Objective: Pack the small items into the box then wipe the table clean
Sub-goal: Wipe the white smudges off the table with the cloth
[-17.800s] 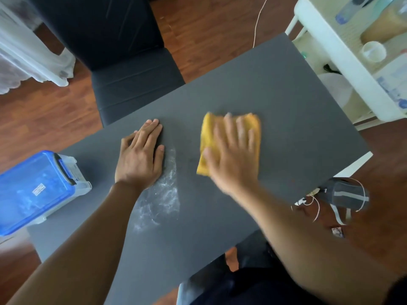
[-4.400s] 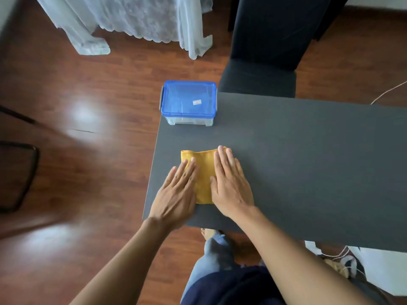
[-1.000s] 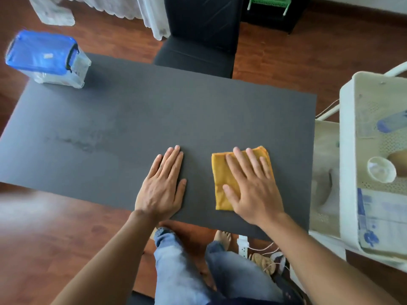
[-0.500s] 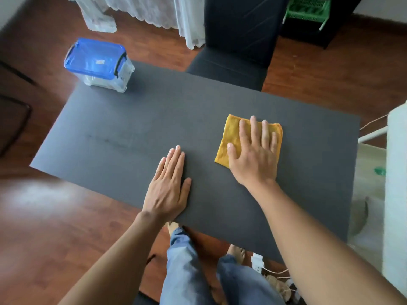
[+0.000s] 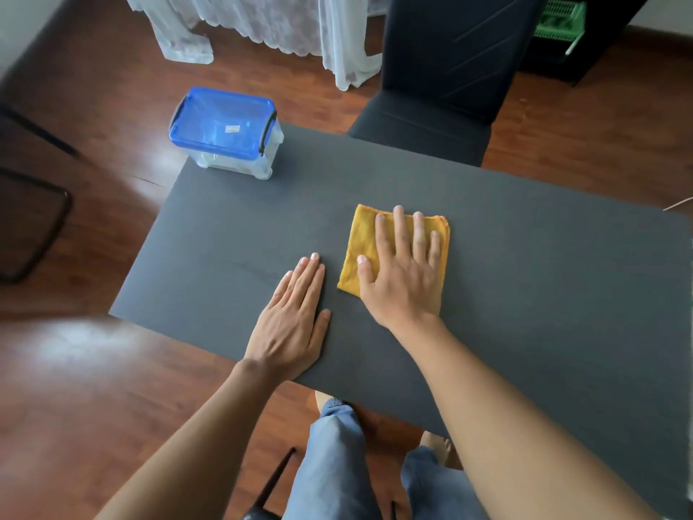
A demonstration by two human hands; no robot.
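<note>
Both hands flat, spread; right hand (image 5: 403,272) pressing cloth (image 5: 362,245), slid closer to left hand (image 5: 290,320).

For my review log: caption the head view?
Right hand presses yellow cloth on table; left hand flat.

Non-task stuff in view: dark chair (image 5: 431,118) at the far side of the worktop, seat tucked against its edge. White lace curtain (image 5: 270,28) hanging to the wood floor (image 5: 93,388) behind it. Green plastic crate (image 5: 558,26) top right, beside the chair back. Black metal frame (image 5: 45,219) at the left edge. My jeans (image 5: 333,467) and bare feet below the near edge.
</note>
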